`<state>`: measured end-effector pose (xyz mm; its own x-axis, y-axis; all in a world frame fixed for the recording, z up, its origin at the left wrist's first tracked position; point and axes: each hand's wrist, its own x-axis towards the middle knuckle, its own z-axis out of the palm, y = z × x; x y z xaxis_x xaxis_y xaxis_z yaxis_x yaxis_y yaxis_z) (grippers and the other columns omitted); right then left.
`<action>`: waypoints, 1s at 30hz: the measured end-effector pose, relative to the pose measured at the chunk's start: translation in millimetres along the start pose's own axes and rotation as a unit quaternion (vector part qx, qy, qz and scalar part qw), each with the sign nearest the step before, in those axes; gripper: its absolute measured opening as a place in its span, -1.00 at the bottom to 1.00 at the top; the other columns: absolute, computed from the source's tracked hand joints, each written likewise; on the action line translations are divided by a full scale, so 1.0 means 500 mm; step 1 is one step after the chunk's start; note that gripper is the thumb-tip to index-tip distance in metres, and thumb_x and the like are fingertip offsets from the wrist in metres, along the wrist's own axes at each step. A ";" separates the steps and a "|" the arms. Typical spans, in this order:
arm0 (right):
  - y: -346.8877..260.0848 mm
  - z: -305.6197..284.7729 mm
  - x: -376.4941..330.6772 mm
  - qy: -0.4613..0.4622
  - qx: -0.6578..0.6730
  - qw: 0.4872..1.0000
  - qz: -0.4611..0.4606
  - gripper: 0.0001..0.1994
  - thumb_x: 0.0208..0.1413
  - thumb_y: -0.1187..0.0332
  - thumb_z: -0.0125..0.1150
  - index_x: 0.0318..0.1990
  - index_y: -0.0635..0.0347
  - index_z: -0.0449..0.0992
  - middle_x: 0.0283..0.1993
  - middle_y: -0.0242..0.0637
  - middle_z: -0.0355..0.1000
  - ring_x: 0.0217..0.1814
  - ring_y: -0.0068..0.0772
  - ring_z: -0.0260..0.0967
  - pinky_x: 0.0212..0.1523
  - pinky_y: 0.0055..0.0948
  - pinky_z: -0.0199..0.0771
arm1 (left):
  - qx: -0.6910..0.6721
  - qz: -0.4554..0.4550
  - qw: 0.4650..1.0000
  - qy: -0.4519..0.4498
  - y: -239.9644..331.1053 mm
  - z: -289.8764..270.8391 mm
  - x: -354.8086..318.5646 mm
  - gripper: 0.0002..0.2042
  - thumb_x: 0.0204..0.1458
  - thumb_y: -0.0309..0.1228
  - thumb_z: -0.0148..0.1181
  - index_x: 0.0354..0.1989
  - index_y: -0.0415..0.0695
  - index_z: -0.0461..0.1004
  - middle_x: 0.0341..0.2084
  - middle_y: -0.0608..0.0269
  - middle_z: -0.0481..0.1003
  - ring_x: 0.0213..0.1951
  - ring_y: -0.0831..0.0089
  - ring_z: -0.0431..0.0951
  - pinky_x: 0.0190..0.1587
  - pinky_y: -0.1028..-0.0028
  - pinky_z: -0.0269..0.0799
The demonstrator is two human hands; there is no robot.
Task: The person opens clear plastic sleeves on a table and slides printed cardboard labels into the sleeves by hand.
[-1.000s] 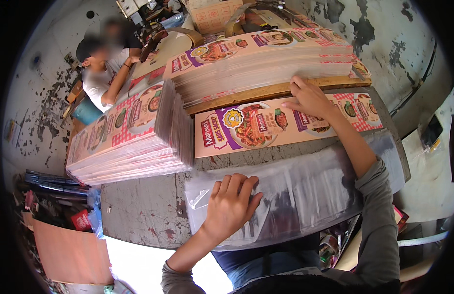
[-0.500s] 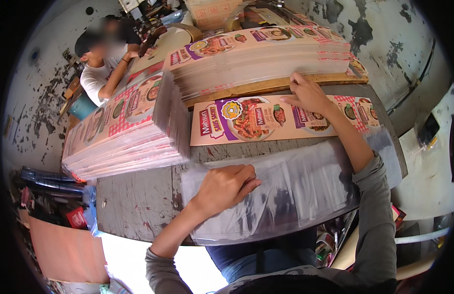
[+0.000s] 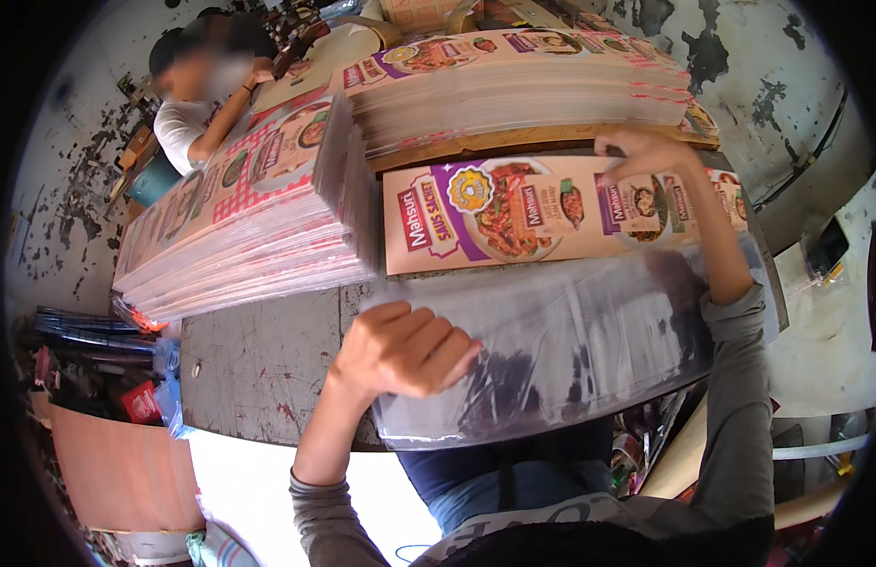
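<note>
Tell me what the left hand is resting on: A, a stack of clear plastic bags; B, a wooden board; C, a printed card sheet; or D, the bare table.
A: the left hand lies curled on the clear plastic bags, while the right hand touches the printed card sheet.

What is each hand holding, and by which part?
Left hand grips the left edge of the clear plastic bags. Right hand presses on the printed cardboard sheet, holding nothing.

A worker's left hand (image 3: pixel 405 348) rests curled on a pile of clear plastic bags (image 3: pixel 570 345) at the edge of a worn table (image 3: pixel 254 364), while the right hand (image 3: pixel 646 153) presses a printed carton sheet (image 3: pixel 514 213). Tall stacks of printed sheets (image 3: pixel 258 217) stand alongside; another person (image 3: pixel 197 104) sits beyond.
</note>
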<state>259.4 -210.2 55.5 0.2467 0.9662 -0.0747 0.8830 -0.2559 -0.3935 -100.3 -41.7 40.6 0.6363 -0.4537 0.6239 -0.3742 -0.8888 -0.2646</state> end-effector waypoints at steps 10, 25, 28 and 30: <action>-0.015 -0.163 -0.150 0.126 0.009 0.992 0.015 -0.83 -0.08 0.42 0.14 -0.37 0.37 0.43 -0.47 -0.38 0.35 -0.39 -0.58 0.20 -0.35 -0.51 0.23 | 0.061 -0.110 0.989 -0.076 0.024 -0.023 0.000 -0.75 -0.20 -0.35 0.26 -0.75 -0.06 0.31 -0.80 0.37 0.27 -0.74 0.48 0.32 -0.66 0.53 0.17; -0.252 -0.144 -0.104 0.215 0.081 0.960 -0.157 -0.74 0.00 0.37 0.14 -0.21 0.39 0.40 -0.34 -0.34 0.40 -0.30 -0.63 0.30 -0.26 -0.57 0.33 | -0.040 -0.271 0.961 0.028 0.122 -0.015 -0.084 -0.82 -0.32 -0.65 0.15 -0.47 -0.12 0.45 -0.57 0.33 0.35 -0.43 0.42 0.37 -0.08 0.20 0.34; -0.338 -0.112 -0.064 0.234 0.033 0.938 -0.253 -0.75 -0.10 0.33 0.19 -0.31 0.37 0.47 -0.50 -0.17 0.40 -0.45 -0.38 0.35 -0.38 -0.41 0.31 | -0.084 -0.252 0.963 0.044 0.119 -0.014 -0.090 -0.81 -0.32 -0.66 0.13 -0.47 -0.13 0.45 -0.56 0.31 0.35 -0.44 0.38 0.37 -0.12 0.20 0.38; -0.404 -0.094 -0.037 0.208 0.026 0.937 -0.279 -0.71 -0.14 0.32 0.22 -0.30 0.38 0.48 -0.46 -0.04 0.41 -0.42 -0.22 0.39 -0.37 -0.35 0.34 | -0.100 -0.241 0.964 0.051 0.118 -0.016 -0.094 -0.81 -0.31 -0.66 0.12 -0.46 -0.14 0.45 -0.55 0.30 0.36 -0.44 0.35 0.36 -0.14 0.20 0.40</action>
<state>95.3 -178.0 179.7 -0.1024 0.8505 0.5159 0.9028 0.2972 -0.3108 -157.8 -72.3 1.6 0.7032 0.0268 0.7105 -0.1805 -0.9598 0.2148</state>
